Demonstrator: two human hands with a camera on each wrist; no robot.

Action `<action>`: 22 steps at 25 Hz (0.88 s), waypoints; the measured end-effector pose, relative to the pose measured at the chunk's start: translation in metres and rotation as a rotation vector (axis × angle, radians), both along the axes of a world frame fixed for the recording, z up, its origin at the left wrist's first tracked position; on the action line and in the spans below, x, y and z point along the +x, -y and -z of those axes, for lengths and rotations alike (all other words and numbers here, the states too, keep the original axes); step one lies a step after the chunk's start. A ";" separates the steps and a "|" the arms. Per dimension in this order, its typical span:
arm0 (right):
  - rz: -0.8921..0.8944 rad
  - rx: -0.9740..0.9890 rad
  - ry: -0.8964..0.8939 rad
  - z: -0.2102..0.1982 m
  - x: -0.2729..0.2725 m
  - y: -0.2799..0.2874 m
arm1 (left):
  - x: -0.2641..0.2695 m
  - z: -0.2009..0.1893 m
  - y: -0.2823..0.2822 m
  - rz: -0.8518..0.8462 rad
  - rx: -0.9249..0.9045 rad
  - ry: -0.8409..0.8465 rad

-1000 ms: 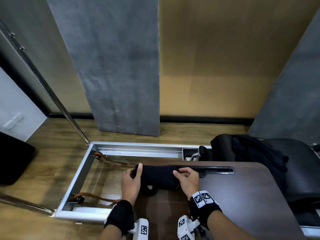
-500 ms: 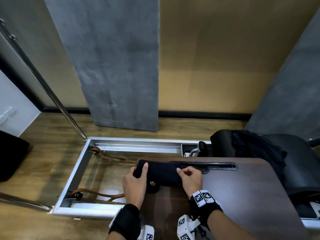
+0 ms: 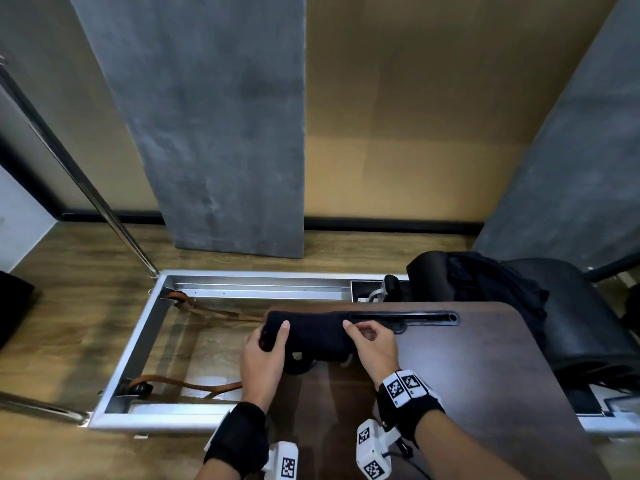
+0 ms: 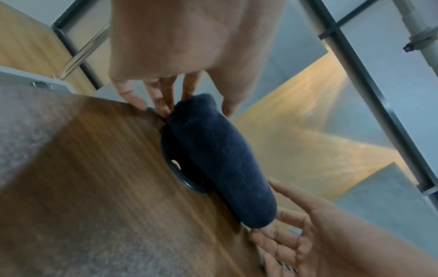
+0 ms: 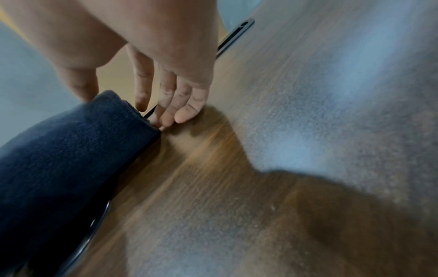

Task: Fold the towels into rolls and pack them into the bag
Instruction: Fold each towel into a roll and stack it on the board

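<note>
Two hands cup one rolled dark blue towel [image 3: 311,336] mid-frame on the bench [image 3: 485,375]: left hand [image 3: 263,358] and right hand [image 3: 375,348] curl round its ends. I think rolling is done; next, lift it without unrolling. No bag in view.

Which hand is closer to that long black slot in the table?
Right. The right hand holds the rolled towel's end beside the slot's near end; the left hand grips the towel's far end, away from the slot.

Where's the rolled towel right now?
Head view: the rolled towel lies at the table's far left corner, over the slot's left end, between the left hand and right hand.
</note>
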State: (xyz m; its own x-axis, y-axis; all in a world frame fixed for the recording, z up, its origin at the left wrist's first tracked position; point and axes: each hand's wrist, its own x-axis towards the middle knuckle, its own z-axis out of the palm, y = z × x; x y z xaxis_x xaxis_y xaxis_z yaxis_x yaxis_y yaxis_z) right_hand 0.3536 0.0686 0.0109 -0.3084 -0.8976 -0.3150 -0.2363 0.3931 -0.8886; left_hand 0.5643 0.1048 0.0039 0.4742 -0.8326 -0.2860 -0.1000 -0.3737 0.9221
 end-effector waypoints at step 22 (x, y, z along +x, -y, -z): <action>-0.100 0.047 0.122 -0.063 -0.128 -0.034 | -0.141 -0.059 0.000 0.634 -0.299 0.163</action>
